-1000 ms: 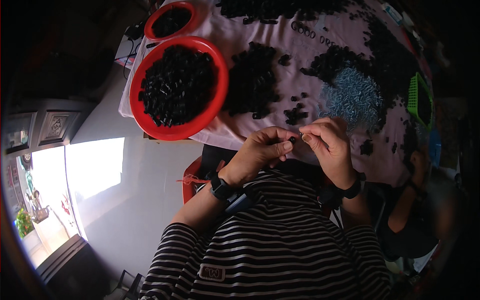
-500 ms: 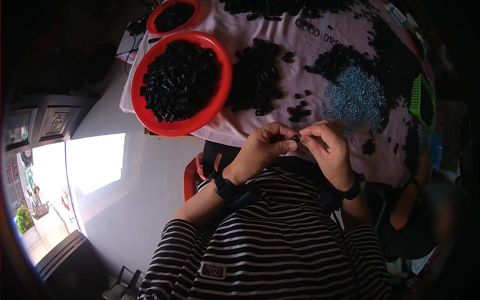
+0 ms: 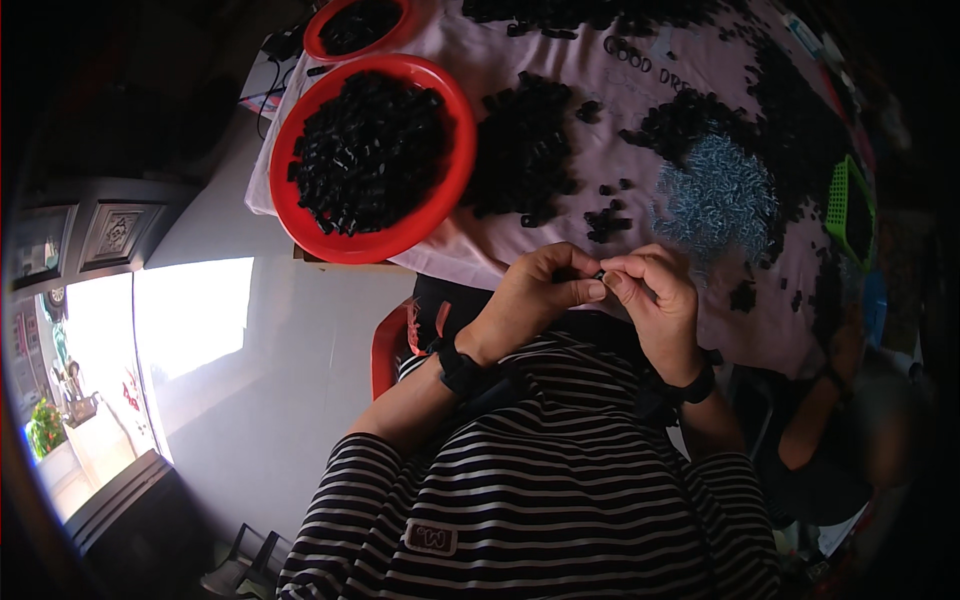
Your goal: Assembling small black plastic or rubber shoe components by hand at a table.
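Note:
My left hand (image 3: 530, 297) and my right hand (image 3: 660, 300) meet close in front of my body, at the table's near edge. Between their thumbs and fingertips they pinch a small black plastic part (image 3: 600, 275), mostly covered by the fingers. Just beyond lies a little cluster of black plastic parts (image 3: 606, 222) on the pale pink cloth (image 3: 560, 235). To the right of it spreads a heap of small bluish-silver screw-like pieces (image 3: 715, 195). A larger pile of black parts (image 3: 525, 150) sits to the left, beside a red basin (image 3: 465, 150) filled with similar parts.
A second, smaller red basin (image 3: 408, 22) stands at the far left. More black parts (image 3: 790, 110) run along the right side, near a green basket (image 3: 838, 205). Another person's arm (image 3: 808, 425) is at the right. A red chair (image 3: 385, 350) shows beside my left arm.
The table and basins have shifted slightly right and up in view. Both hands stay together around the small part, the fingertips drawn a little closer over it.

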